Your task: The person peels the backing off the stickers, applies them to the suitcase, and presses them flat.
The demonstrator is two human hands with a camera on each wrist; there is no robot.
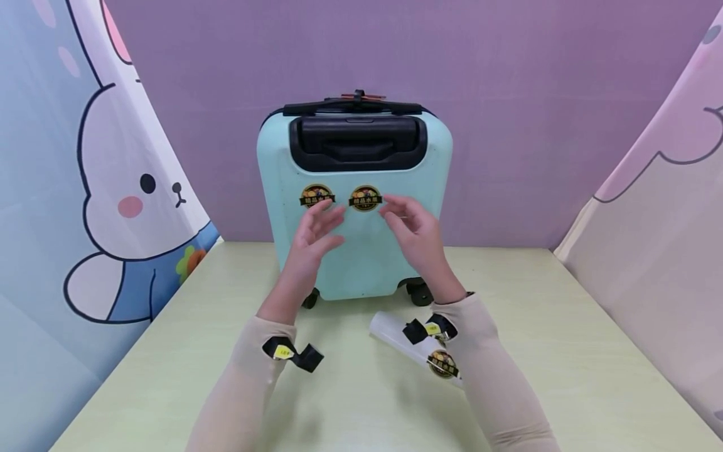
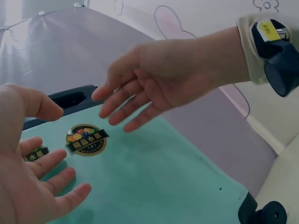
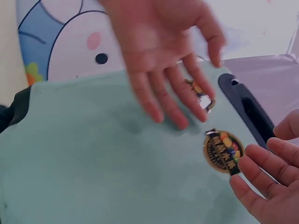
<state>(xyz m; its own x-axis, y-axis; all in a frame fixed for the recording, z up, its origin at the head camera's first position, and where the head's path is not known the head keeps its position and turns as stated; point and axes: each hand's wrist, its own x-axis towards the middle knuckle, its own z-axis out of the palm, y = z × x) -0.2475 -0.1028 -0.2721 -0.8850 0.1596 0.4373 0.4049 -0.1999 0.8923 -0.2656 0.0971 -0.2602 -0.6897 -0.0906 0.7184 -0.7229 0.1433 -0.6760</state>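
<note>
A mint-green suitcase [image 1: 356, 251] stands upright, its black handle recess [image 1: 358, 144] facing me. Two round fruit stickers lie side by side on its shell: the left sticker [image 1: 316, 196] and the right sticker [image 1: 365, 198]. My left hand [image 1: 316, 235] is just below the left sticker, its fingers spread and partly overlapping it in the head view. Beside the right sticker is my right hand [image 1: 415, 229], fingers loosely bent and nothing between them. In the right wrist view the right sticker [image 3: 223, 151] shows close to the right fingertips.
On the pale table [image 1: 339, 402] lies a curled sheet of white backing [image 1: 395, 336] bearing another fruit sticker [image 1: 442, 364], partly under the right forearm. The suitcase's black wheel [image 1: 420, 292] rests near it. A purple backdrop [image 1: 508, 125] hangs behind; printed curtains flank both sides.
</note>
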